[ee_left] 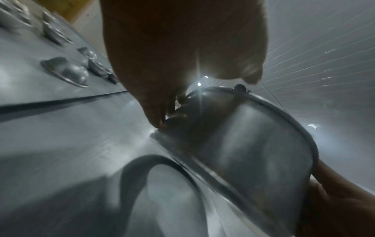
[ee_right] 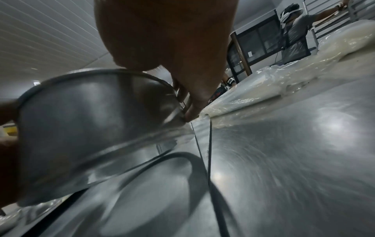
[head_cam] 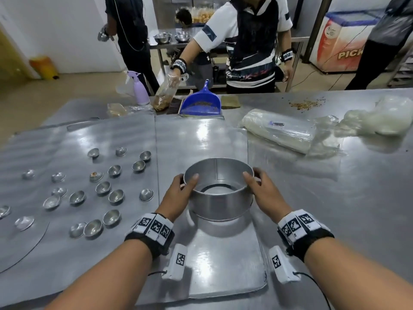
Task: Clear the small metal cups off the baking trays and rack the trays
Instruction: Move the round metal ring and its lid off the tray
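A round metal ring pan (head_cam: 220, 198) hangs just above the middle baking tray (head_cam: 212, 260); its shadow falls on the tray below. My left hand (head_cam: 178, 193) grips its left wall, thumb over the rim. My right hand (head_cam: 261, 190) grips the right wall the same way. The pan (ee_left: 243, 144) fills the left wrist view with my fingers (ee_left: 154, 112) curled behind it, and the pan (ee_right: 81, 120) shows likewise in the right wrist view. Several small metal cups (head_cam: 102, 187) lie scattered on the left baking tray (head_cam: 55, 265); one (head_cam: 96, 175) holds a bit of food.
A blue dustpan (head_cam: 201, 104), a lilac spray bottle (head_cam: 140, 88) and a bag of crumbs (head_cam: 164, 95) held by a person's gloved hand sit at the table's far edge. Wrapped plastic rolls (head_cam: 281, 130) lie at the right. People stand beyond the table.
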Motion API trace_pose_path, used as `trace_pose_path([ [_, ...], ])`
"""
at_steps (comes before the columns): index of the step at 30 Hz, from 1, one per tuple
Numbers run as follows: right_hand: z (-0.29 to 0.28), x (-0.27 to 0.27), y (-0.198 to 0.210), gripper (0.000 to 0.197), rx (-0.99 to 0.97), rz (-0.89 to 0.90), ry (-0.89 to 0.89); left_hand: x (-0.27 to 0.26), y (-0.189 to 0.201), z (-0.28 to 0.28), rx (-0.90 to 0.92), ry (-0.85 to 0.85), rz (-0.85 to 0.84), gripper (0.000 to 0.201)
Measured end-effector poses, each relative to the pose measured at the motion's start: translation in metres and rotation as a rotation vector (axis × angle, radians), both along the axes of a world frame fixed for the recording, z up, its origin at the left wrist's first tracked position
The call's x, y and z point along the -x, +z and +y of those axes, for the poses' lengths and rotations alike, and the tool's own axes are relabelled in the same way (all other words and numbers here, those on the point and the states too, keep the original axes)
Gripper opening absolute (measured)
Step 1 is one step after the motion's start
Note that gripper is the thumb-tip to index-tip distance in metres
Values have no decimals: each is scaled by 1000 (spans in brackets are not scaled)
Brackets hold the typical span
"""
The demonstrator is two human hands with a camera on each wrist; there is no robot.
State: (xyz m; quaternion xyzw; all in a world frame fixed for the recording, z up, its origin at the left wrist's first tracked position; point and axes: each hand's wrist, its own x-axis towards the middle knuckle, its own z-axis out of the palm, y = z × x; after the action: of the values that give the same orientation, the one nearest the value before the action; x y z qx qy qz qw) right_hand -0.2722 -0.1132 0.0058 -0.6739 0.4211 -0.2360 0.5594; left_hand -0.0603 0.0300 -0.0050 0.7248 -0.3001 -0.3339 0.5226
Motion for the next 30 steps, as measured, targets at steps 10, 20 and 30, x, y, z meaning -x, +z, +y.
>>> trace_pose_path([
  [10, 9, 45, -35, 69, 92, 170, 112, 33, -28, 40, -58, -74, -33, 71],
  [20, 7, 62, -43, 70, 87, 254, 219, 55, -27, 53, 2, -1, -21, 55],
  [30, 16, 60, -29, 55, 233, 388, 178, 68, -29, 64, -91, 72, -147, 49],
])
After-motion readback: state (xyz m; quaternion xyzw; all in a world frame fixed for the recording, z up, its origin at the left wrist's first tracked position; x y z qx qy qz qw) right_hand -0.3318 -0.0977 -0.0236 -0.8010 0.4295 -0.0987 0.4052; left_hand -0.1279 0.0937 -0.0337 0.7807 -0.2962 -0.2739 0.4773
